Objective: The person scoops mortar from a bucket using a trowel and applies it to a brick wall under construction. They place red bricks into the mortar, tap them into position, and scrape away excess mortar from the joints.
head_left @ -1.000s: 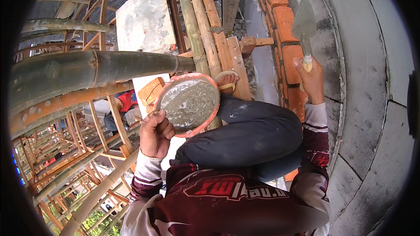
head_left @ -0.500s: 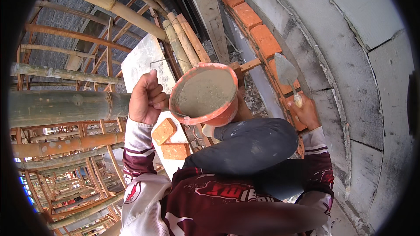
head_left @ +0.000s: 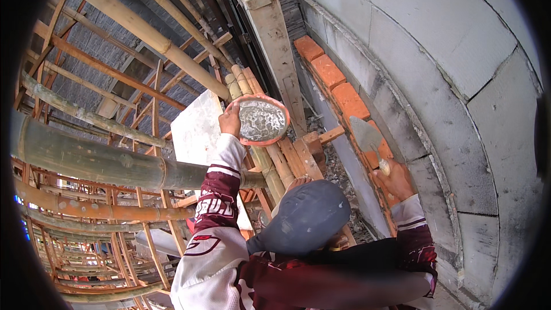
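Observation:
My left hand (head_left: 230,121) is closed at the near left rim of an orange bucket (head_left: 287,121), with my arm stretched out ahead. The grey mortar (head_left: 261,119) inside looks wet, shiny and patchy. The bucket is over bamboo poles and planks; whether it rests on them I cannot tell. My right hand (head_left: 395,180) grips the pale handle of a pointing trowel (head_left: 366,136). Its grey blade lies over a row of orange bricks (head_left: 349,100) along the block wall. The bricks under the blade and hand are partly hidden.
A curved grey block wall (head_left: 485,149) rises close on my right. To the left stretches bamboo and timber scaffolding, with a thick green pole (head_left: 103,152) crossing near my left arm. A pale board (head_left: 198,126) lies beside the bucket. A concrete post (head_left: 274,40) stands ahead. My bent knee (head_left: 313,215) is below.
My left hand and the bucket have moved forward, away from my body. Its mortar now looks shiny instead of matte. The trowel in my right hand has shifted slightly left and lower in view.

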`<move>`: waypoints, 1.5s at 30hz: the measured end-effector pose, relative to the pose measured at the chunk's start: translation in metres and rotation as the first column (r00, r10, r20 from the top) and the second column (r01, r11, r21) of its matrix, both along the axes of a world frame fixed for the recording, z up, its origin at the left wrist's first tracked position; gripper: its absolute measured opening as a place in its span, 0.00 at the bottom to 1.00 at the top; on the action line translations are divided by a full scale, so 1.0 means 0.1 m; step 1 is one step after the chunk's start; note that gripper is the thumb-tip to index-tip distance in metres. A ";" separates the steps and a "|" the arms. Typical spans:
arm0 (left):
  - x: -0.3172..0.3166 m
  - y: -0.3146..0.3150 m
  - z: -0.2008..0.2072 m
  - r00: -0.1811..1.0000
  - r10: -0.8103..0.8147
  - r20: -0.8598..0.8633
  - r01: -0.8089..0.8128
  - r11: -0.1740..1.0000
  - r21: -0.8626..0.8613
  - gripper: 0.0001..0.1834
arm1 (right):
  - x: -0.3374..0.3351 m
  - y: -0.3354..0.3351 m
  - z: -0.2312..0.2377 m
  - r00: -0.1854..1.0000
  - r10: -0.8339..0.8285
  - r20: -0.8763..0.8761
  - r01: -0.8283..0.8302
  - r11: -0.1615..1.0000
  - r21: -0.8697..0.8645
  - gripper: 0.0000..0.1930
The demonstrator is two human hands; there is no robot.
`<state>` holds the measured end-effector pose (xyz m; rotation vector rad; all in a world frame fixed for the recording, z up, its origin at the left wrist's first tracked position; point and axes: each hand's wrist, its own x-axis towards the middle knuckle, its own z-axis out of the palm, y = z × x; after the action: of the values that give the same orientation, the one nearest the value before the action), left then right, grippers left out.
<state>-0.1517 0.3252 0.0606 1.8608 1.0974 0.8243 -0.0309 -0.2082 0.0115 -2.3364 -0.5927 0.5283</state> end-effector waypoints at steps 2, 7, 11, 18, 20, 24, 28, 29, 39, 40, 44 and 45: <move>-0.11 0.13 -0.39 0.990 0.032 -0.136 -0.028 0.999 0.032 0.26 | 0.02 0.05 -0.09 1.000 0.023 -0.013 -0.023 0.999 0.025 0.24; -0.43 0.51 -0.75 0.952 0.201 -0.232 -0.190 0.979 0.066 0.30 | 0.09 0.24 -0.18 0.995 0.075 -0.067 -0.084 0.988 -0.130 0.25; -0.47 0.68 -0.81 0.858 0.449 -0.251 -0.414 0.892 0.180 0.31 | 0.16 0.56 -0.19 0.995 0.099 -0.011 -0.100 0.988 -0.118 0.24; -0.60 0.52 -1.38 0.742 0.620 -0.256 -0.641 0.768 0.003 0.31 | 0.25 1.17 -0.28 0.992 0.111 0.055 -0.106 0.991 -0.083 0.21; -0.67 0.36 -1.59 0.739 0.648 -0.185 -0.671 0.734 -0.105 0.35 | 0.24 1.36 -0.31 0.986 0.126 0.108 -0.123 0.992 -0.028 0.21; -0.79 0.20 -1.78 0.775 0.618 0.133 -0.444 0.681 -0.582 0.36 | 0.24 1.91 -0.22 0.948 0.139 0.285 -0.214 0.945 0.249 0.22; -0.71 0.18 -1.77 0.646 0.740 0.188 -0.427 0.554 -0.715 0.27 | 0.33 2.69 0.09 0.818 0.428 0.383 -0.475 0.880 0.030 0.23; -0.67 0.18 -1.76 0.612 0.777 0.146 -0.483 0.514 -0.709 0.25 | 0.36 2.91 0.17 0.779 0.510 0.365 -0.510 0.854 -0.106 0.23; -0.88 -0.11 -1.69 0.665 0.684 0.299 -0.171 0.529 -0.831 0.16 | 0.56 4.76 0.23 0.266 0.803 0.534 -0.657 0.556 -0.509 0.11; -0.87 -0.11 -1.69 0.656 0.693 0.300 -0.165 0.519 -0.839 0.14 | 0.53 4.84 0.16 0.251 0.873 0.418 -0.693 0.464 -0.552 0.11; -0.77 -0.09 -1.69 0.671 0.657 0.344 -0.165 0.584 -0.795 0.12 | 0.33 4.88 -0.05 0.275 0.961 0.006 -0.813 0.235 -0.533 0.12; -0.76 -0.09 -1.69 0.663 0.655 0.363 -0.159 0.596 -0.787 0.12 | 0.29 4.84 -0.08 0.283 0.958 -0.041 -0.830 0.223 -0.510 0.13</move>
<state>-0.2278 0.3160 -0.1085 0.5536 1.1956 1.0100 -0.0018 0.2761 0.0039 -2.2038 -2.3304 0.9069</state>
